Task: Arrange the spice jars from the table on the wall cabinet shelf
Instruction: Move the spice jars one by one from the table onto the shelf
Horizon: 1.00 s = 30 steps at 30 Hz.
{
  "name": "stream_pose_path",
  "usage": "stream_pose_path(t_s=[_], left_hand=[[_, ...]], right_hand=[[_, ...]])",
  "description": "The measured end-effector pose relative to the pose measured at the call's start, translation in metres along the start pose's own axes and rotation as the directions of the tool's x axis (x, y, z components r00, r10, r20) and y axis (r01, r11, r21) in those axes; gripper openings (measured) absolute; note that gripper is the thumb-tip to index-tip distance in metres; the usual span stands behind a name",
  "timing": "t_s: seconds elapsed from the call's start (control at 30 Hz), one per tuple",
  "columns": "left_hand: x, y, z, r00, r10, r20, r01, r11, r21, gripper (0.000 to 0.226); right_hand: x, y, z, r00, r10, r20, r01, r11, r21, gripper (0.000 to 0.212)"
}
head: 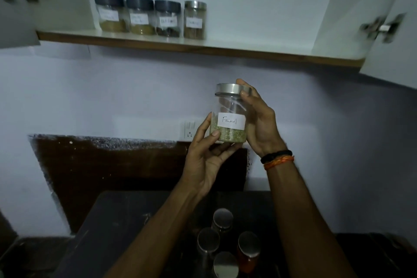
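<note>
The fennel jar (230,115), a clear jar with a silver metal lid and a white label handwritten "Fennel", is held upright in mid-air between both hands, below the wall cabinet shelf (203,48) and above the counter (126,221). Greenish seeds fill only its lowest part; the rest is empty glass. The left hand (204,160) cups the jar from below and from its left side, the thumb lying against the glass beside the label and the fingers (222,148) curled under the base. The right hand (259,124) closes round the right side, the thumb pressed on the lid's rim and the other fingers wrapped behind the jar, mostly hidden. A black band and orange threads (278,159) circle the right wrist.

On the shelf above and to the left, four labelled jars stand in a row, close together: three with dark lids (137,15) and, at the right end, one with a silver lid (195,20). Their labels are too blurred to read. The rest of the shelf to the right is bare. The cabinet door (397,29) stands open on the right.

Low in the view, on the dark counter between the forearms, four silver-lidded jars (222,241) stand clustered; one shows reddish contents. A wall socket (190,129) sits just left of the left hand's thumb.
</note>
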<state>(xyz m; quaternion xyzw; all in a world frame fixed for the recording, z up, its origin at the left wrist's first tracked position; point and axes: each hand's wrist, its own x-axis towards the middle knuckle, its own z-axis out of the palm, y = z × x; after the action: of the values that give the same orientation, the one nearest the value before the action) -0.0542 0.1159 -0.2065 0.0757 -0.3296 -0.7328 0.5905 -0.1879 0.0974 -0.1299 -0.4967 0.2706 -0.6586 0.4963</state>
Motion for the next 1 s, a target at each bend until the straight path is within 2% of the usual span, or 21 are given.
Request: stream_pose_path(t_s=[0.37,0.67,0.8,1.0], left_hand=[[0.046,0.041,0.034,0.988,0.117,0.106,-0.115,0.993,-0.026,0.073],[0.088,0.079,0.074,0.966,0.185,0.18,-0.191,0.981,0.015,0.054],[0.107,0.099,0.089,0.949,0.219,0.227,-0.241,0.968,0.074,0.055],[0.131,0.115,0.102,0.941,0.22,0.256,-0.246,0.967,0.072,0.059]], right_hand=[[0.047,-0.053,0.025,0.99,-0.105,0.099,0.114,0.989,-0.089,0.058],[0.09,-0.1,0.045,0.98,-0.158,0.124,0.176,0.972,-0.156,0.058],[0.108,-0.123,0.05,0.975,-0.175,0.137,0.206,0.942,-0.263,0.044],[0.13,-0.141,0.056,0.961,-0.235,0.146,0.274,0.889,-0.368,0.047]])
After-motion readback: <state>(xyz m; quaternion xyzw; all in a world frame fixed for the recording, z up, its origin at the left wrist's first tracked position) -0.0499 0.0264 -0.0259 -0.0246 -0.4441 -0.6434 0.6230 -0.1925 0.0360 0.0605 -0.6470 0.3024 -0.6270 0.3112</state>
